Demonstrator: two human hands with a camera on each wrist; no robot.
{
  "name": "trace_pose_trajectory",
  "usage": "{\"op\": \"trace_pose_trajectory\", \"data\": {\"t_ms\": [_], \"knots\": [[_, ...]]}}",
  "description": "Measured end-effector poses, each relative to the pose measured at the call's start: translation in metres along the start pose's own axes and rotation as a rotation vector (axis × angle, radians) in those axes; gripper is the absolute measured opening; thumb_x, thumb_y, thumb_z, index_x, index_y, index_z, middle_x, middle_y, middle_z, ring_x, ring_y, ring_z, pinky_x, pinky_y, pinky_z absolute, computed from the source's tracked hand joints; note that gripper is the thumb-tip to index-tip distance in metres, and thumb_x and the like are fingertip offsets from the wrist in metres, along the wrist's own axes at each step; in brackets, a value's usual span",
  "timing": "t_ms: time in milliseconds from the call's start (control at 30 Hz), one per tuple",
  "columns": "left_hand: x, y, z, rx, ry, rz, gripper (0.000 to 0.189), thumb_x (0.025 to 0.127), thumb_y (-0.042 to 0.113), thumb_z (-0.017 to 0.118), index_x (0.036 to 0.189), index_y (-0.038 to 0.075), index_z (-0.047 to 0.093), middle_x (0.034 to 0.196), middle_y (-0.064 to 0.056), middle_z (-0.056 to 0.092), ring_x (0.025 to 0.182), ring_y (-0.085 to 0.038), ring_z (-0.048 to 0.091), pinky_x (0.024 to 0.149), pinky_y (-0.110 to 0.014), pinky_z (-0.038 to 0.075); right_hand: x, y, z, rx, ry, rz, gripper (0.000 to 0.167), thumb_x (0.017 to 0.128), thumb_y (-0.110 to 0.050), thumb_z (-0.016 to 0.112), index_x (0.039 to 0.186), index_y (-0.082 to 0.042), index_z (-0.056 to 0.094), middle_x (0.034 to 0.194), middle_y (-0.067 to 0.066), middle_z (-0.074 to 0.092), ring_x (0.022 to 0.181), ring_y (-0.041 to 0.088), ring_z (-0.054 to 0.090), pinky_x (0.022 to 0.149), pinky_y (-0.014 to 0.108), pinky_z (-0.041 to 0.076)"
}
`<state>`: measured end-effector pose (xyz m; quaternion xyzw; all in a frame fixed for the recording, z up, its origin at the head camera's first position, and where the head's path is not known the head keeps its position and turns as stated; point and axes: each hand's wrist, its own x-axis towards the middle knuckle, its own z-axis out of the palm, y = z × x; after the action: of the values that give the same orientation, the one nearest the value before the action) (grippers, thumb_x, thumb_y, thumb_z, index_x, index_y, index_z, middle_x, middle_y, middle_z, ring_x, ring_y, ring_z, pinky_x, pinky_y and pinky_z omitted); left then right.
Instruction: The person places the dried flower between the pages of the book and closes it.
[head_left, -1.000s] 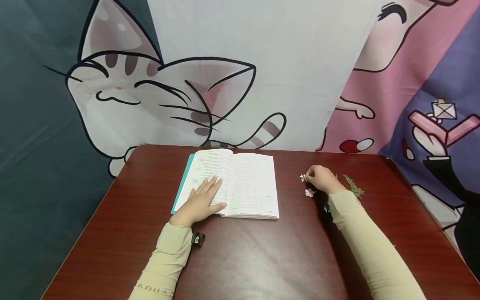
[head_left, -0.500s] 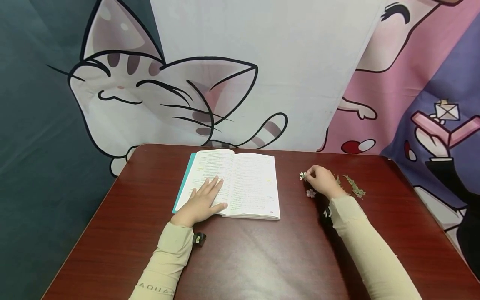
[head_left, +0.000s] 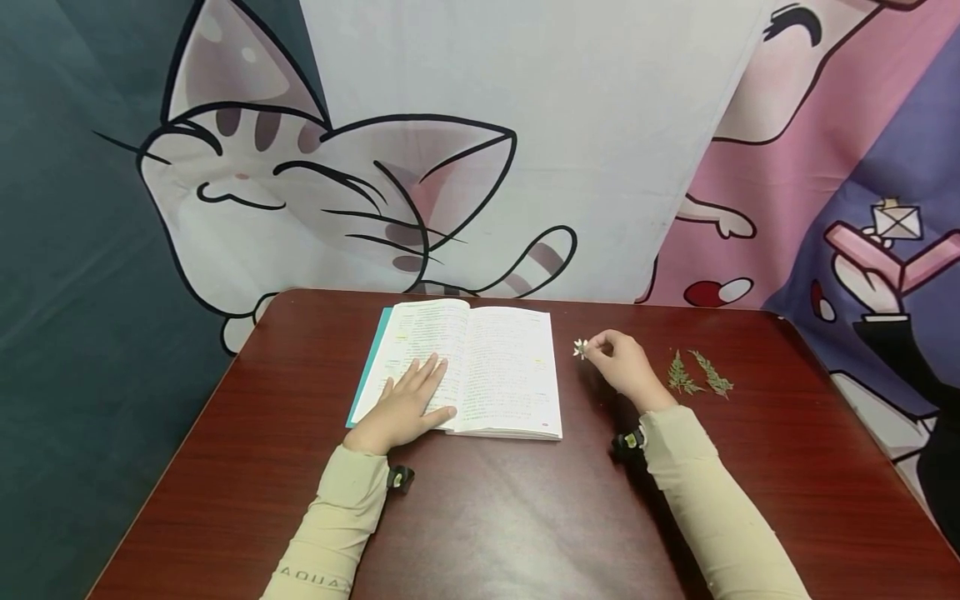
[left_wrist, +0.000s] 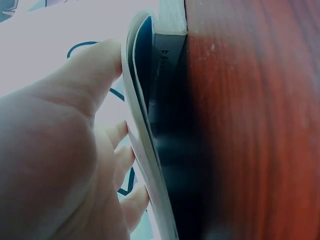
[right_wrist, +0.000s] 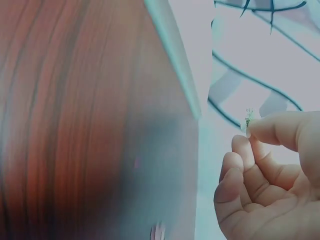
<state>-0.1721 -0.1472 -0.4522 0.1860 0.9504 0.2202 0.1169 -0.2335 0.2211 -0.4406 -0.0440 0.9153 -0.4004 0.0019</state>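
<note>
An open book (head_left: 510,375) with a teal cover lies on the table, its pages printed with text. My left hand (head_left: 401,408) rests flat on the left page, fingers spread. The left wrist view shows that hand (left_wrist: 55,145) over the curved lower edge of the pages (left_wrist: 142,130). To the right of the book, my right hand (head_left: 624,367) pinches a small white flower (head_left: 580,349) between thumb and fingertips. The same flower (right_wrist: 248,120) shows end-on at the fingertips in the right wrist view. It is held just off the right page's edge.
Two green fern-like sprigs, one nearer (head_left: 681,375) and one farther right (head_left: 711,374), lie on the brown table (head_left: 495,517). A small pinkish thing (right_wrist: 158,232) lies low in the right wrist view. A cartoon cat cloth (head_left: 585,125) hangs behind the table.
My right hand has moved left toward the book, lifting the white flower along. Both sprigs are now fully uncovered; the second flower is hidden in the head view. My left hand stays put.
</note>
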Motion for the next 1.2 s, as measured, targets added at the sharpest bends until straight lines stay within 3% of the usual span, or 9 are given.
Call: {"op": "trace_pose_trajectory", "data": {"t_ms": [133, 400, 733, 1033, 1200], "knots": [[0.0, 0.001, 0.0, -0.001, -0.006, -0.007, 0.08, 0.102, 0.048, 0.055, 0.163, 0.011, 0.019, 0.17, -0.01, 0.012, 0.155, -0.039, 0.005, 0.116, -0.072, 0.007, -0.002, -0.011, 0.011, 0.025, 0.032, -0.022, 0.013, 0.098, -0.014, 0.061, 0.096, -0.002, 0.066, 0.093, 0.012, 0.067, 0.082, 0.024, 0.057, 0.071, 0.034, 0.045], [0.0, 0.001, 0.001, -0.009, -0.012, -0.01, 0.081, 0.102, 0.049, 0.055, 0.164, 0.012, 0.018, 0.17, -0.01, 0.011, 0.155, -0.038, 0.005, 0.116, -0.071, 0.006, -0.002, -0.035, 0.038, 0.126, 0.074, -0.059, 0.008, 0.094, -0.009, 0.064, 0.093, -0.002, 0.068, 0.09, 0.01, 0.069, 0.08, 0.02, 0.057, 0.072, 0.03, 0.045], [0.0, -0.001, 0.002, -0.005, -0.005, -0.01, 0.081, 0.102, 0.048, 0.055, 0.163, 0.011, 0.018, 0.17, -0.009, 0.011, 0.155, -0.038, 0.005, 0.116, -0.071, 0.006, 0.001, -0.071, 0.068, 0.251, -0.004, -0.038, 0.009, 0.093, -0.009, 0.063, 0.094, -0.003, 0.07, 0.083, 0.006, 0.066, 0.073, 0.016, 0.056, 0.07, 0.027, 0.047], [-0.001, -0.001, 0.001, -0.006, -0.004, -0.014, 0.08, 0.102, 0.049, 0.055, 0.164, 0.011, 0.018, 0.17, -0.01, 0.011, 0.155, -0.038, 0.005, 0.116, -0.071, 0.006, 0.007, -0.089, 0.087, 0.244, -0.086, -0.062, 0.013, 0.095, -0.009, 0.06, 0.095, -0.003, 0.07, 0.071, 0.006, 0.062, 0.06, 0.013, 0.051, 0.062, 0.027, 0.043], [-0.001, -0.002, 0.001, -0.002, -0.004, -0.013, 0.081, 0.103, 0.05, 0.054, 0.164, 0.012, 0.018, 0.17, -0.01, 0.011, 0.155, -0.039, 0.005, 0.116, -0.071, 0.007, 0.011, -0.088, 0.1, 0.228, -0.113, -0.011, 0.013, 0.097, -0.012, 0.06, 0.094, -0.004, 0.07, 0.07, 0.003, 0.059, 0.058, 0.012, 0.049, 0.057, 0.025, 0.04]]}}
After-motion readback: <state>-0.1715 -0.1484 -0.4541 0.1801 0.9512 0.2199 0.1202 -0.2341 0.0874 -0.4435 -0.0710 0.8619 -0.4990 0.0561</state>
